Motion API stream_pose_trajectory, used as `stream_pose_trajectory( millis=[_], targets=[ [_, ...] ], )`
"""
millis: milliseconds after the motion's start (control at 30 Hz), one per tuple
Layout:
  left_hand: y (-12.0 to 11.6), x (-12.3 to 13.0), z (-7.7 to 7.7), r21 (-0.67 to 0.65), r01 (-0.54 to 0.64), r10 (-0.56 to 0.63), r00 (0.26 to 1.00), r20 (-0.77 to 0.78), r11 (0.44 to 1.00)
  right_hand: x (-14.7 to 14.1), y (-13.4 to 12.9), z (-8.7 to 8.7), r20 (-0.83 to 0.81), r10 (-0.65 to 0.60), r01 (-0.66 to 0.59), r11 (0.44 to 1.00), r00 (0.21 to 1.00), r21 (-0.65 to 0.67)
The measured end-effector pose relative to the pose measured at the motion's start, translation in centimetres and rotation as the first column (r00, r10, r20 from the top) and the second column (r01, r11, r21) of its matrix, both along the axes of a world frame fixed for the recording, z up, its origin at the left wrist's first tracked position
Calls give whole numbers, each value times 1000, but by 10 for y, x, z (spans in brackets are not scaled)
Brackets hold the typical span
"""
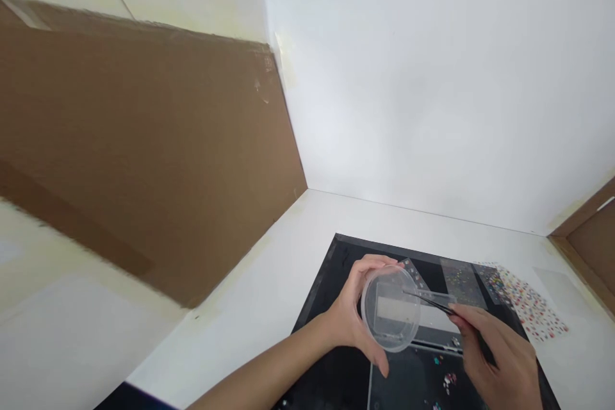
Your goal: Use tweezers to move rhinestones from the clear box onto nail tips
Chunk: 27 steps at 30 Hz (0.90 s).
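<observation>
Left hand (346, 307) grips a clear tub (390, 309) on edge, presenting it to tweezers (432, 302) pinched in the right hand (500, 352), above a black mat (327, 275) beside a sticker sheet (528, 304).

One left hand (353, 311) and one right hand (504, 359) are counted near, with one clear plastic tub (390, 307) and one pair of tweezers (444, 305). One black mat (317, 314), one spotted sticker sheet (531, 304) and one cardboard panel (144, 141) are also seen.
</observation>
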<state>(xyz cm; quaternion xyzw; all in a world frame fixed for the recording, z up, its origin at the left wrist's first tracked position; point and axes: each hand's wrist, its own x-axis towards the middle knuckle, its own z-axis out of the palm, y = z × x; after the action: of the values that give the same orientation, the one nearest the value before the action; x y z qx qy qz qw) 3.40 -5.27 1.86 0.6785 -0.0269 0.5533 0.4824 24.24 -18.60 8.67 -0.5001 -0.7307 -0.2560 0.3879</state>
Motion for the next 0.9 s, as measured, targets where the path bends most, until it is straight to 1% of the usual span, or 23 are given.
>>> stream_pose_trajectory(
  millis=[100,300,500,633,767,900],
  targets=[
    [0,0,1,17,4,-4,1000,-8,1000,1,0,-1,-8,-21,21,1000,1000,11],
    [-1,1,7,63,12,-12,1000,2,998,1,2,0,8,-26,26,1000,1000,-2],
    [0,0,9,72,4,-3,1000,-12,997,2,2,-2,-26,2,-2,1000,1000,-22],
    [-1,-1,7,49,-4,6,1000,-29,999,2,2,-2,-74,13,-16,999,997,-33],
    [-1,-2,3,31,-35,37,998,-50,999,0,3,0,-121,17,-23,999,993,-49],
    [1,-3,-1,28,-40,42,996,-84,999,0,2,0,-133,-16,9,998,991,-56]
  ],
)
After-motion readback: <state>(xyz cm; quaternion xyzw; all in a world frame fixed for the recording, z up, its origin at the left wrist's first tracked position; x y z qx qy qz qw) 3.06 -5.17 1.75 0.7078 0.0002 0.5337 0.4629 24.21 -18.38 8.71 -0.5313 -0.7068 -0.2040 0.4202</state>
